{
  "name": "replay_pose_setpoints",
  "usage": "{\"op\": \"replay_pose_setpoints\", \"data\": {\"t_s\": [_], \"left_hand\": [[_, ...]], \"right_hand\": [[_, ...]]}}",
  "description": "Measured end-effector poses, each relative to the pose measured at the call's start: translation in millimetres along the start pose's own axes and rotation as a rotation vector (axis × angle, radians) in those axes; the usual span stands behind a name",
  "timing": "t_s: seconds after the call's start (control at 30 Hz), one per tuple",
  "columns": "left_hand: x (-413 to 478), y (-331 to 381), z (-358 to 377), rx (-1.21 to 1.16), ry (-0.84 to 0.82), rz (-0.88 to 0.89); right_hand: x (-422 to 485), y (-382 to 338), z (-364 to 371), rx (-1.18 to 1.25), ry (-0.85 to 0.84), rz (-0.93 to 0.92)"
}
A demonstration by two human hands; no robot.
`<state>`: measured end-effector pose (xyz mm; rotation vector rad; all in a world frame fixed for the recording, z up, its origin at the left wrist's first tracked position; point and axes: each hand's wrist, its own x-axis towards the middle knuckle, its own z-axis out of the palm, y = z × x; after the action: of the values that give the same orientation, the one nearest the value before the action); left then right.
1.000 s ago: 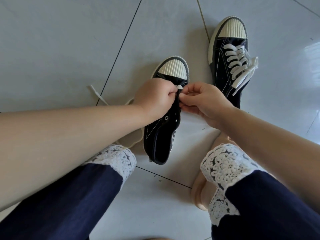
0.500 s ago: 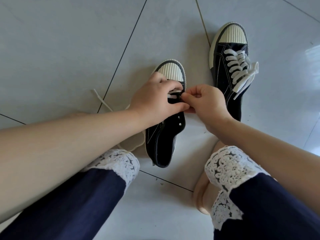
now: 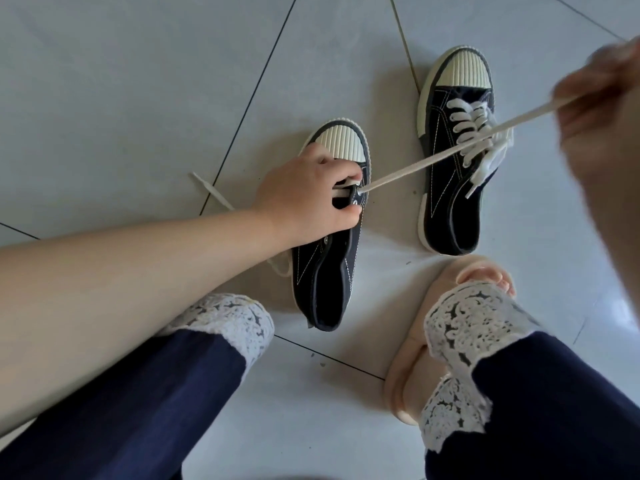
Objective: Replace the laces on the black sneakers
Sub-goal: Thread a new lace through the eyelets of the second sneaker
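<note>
White lace (image 3: 415, 167), judged soft and light, best taken near its end, runs taut to the blurred right hand (image 3: 602, 109) pinching it, while the left hand (image 3: 304, 192) clamps the sneaker (image 3: 329, 278) with curled fingers.

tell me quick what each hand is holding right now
left hand: grips the unlaced sneaker near its toe.
right hand: blurred, holds the white lace, which is taut.
</note>
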<state>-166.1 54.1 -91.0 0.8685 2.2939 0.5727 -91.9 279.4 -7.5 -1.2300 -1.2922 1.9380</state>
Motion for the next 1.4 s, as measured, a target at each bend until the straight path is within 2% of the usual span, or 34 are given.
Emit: {"op": "replay_pose_setpoints", "data": {"t_s": [0.07,0.13,0.23,0.27,0.33,0.47,0.57,0.67,0.77,0.83,0.93,1.0,1.1,1.13,1.2,1.27,1.4], "left_hand": [[0,-1,-1,0.002,-0.002,0.000],[1,-2,1,0.005,-0.008,-0.007],[-2,-2,5,-0.019,-0.010,-0.021],[-3,-2,6,-0.021,-0.005,-0.012],[-5,-2,7,0.000,0.012,0.022],[-7,-4,8,0.004,0.035,0.032],[-7,-5,7,0.037,0.022,0.057],[-7,-6,5,0.033,0.000,0.047],[-7,-7,5,0.040,-0.021,0.029],[-7,-7,4,0.043,-0.007,0.036],[-7,-6,5,0.046,-0.007,0.033],[-6,-7,5,0.046,-0.011,0.037],[-6,-8,5,0.039,-0.034,0.029],[-5,-9,5,0.031,-0.029,0.037],[-6,-10,4,0.007,-0.015,0.060],[-8,-13,3,-0.030,-0.010,0.073],[-8,-14,3,-0.033,-0.022,0.075]], "right_hand": [[7,-16,1,-0.334,-0.087,-0.095],[-1,0,8,-0.592,-0.156,-0.049],[-34,61,27,-1.144,-0.568,0.003],[-44,76,28,-1.293,-0.652,0.029],[-54,96,31,-1.473,-0.702,-0.008],[-52,106,39,-1.606,-0.750,-0.137],[-48,101,37,-1.443,-0.674,-0.102],[-49,84,30,-1.244,-0.542,-0.160],[-39,43,28,-0.901,-0.306,-0.217],[-27,9,28,-0.716,-0.201,-0.332],[-31,-6,28,-0.562,-0.251,-0.418],[-43,15,32,-0.699,-0.286,-0.389],[-47,63,27,-1.299,-0.480,-0.222],[-45,77,24,-1.414,-0.541,-0.176],[-42,96,20,-1.437,-0.590,-0.086],[-42,108,22,-1.359,-0.560,-0.038],[-41,115,32,-1.335,-0.566,-0.126]]}}
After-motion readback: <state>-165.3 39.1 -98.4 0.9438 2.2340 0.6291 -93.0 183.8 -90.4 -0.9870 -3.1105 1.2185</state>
